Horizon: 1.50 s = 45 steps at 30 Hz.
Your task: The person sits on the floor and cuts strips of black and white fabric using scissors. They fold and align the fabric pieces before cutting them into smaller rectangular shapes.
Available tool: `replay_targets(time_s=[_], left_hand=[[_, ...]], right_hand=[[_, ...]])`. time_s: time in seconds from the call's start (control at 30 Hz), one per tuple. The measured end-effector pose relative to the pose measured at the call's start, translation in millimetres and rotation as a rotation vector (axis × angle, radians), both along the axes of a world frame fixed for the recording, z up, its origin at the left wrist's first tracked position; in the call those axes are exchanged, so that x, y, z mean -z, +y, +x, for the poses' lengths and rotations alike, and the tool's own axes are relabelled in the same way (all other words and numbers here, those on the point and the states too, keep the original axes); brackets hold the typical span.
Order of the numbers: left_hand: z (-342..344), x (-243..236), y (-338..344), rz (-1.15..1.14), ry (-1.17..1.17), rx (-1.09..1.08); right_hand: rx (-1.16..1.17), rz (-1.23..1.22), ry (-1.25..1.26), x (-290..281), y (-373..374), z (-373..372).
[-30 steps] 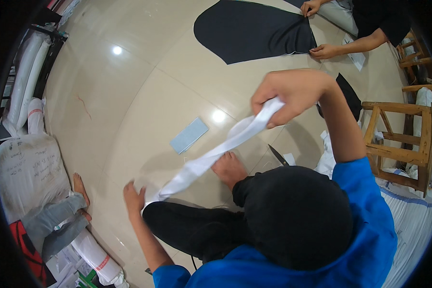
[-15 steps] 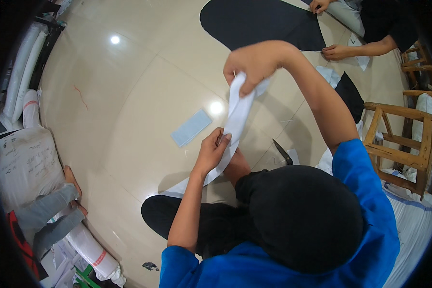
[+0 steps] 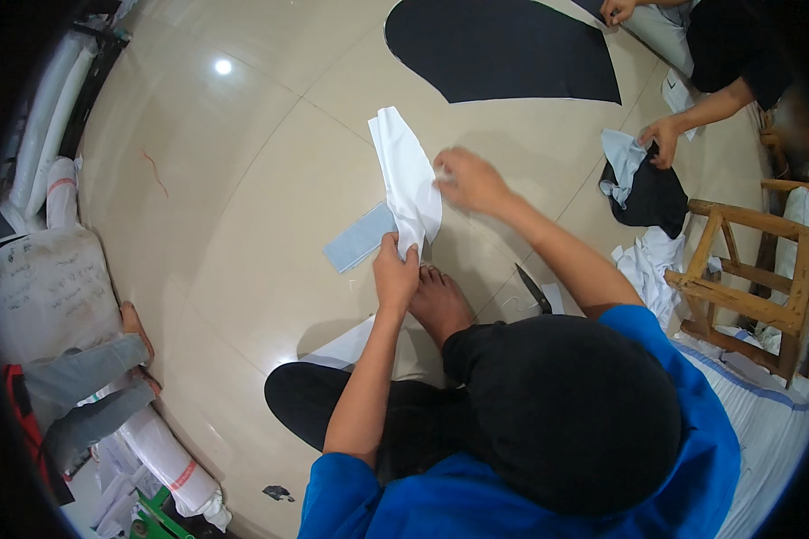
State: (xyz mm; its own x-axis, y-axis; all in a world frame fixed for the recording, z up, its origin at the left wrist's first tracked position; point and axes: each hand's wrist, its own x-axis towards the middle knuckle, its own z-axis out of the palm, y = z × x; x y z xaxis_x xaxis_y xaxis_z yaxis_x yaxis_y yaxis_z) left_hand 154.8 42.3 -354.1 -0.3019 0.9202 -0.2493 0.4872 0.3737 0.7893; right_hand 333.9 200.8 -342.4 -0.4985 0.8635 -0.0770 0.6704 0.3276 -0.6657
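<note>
My left hand point(image 3: 395, 274) pinches the lower end of a white cloth strip point(image 3: 404, 171), gathered and folded, its far end spread upward above the floor. Beside the cloth's right edge is my right hand point(image 3: 473, 182), a little blurred, fingers apart and curved; it does not appear to grip the cloth. A pale blue-grey folded piece point(image 3: 355, 241) lies on the floor, partly behind the cloth. More white material point(image 3: 346, 341) rests by my bent leg, partly hidden under my left forearm. My bare foot point(image 3: 440, 304) is just below the cloth.
Scissors point(image 3: 533, 287) with dark blades lie right of my foot. A large black fabric panel point(image 3: 503, 54) is spread at the far side. At right, a co-worker's hand point(image 3: 662, 142) touches grey and black cloth near a wooden stool point(image 3: 746, 260). Wrapped rolls point(image 3: 166, 463) line the left.
My right hand has let go of the cloth and moved down and right. The strip now stands folded above my left hand. The co-worker's near hand has gone from the black panel to the cloth pile.
</note>
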Motion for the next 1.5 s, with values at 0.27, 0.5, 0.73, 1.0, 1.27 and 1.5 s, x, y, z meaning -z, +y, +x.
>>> replay_targets(time_s=[0.27,0.5,0.73,1.0,1.27,1.5], left_hand=[[15.4,-1.0,2.9,0.023,-0.193,-0.17],[57.7,12.0,-5.4,-0.135,-0.509,-0.184],[85.1,37.8,-20.6,-0.118,-0.283,0.071],[82.2,58.7,-16.9,-0.064,-0.284,-0.001],[92.4,56.6,-19.4,-0.026,-0.355,0.007],[90.1,56.9,-20.0,-0.016,-0.319,0.051]], right_hand=[[0.211,0.112,0.029,22.0,-61.7,-7.5],[0.362,-0.064,0.048,12.5,-50.5,23.5],[0.509,-0.026,0.226,42.2,-65.0,55.2],[0.419,0.077,0.018,21.2,-116.2,84.1],[0.244,-0.141,-0.16,52.8,-186.7,141.7],[0.376,-0.273,-0.084,41.2,-171.5,115.8]])
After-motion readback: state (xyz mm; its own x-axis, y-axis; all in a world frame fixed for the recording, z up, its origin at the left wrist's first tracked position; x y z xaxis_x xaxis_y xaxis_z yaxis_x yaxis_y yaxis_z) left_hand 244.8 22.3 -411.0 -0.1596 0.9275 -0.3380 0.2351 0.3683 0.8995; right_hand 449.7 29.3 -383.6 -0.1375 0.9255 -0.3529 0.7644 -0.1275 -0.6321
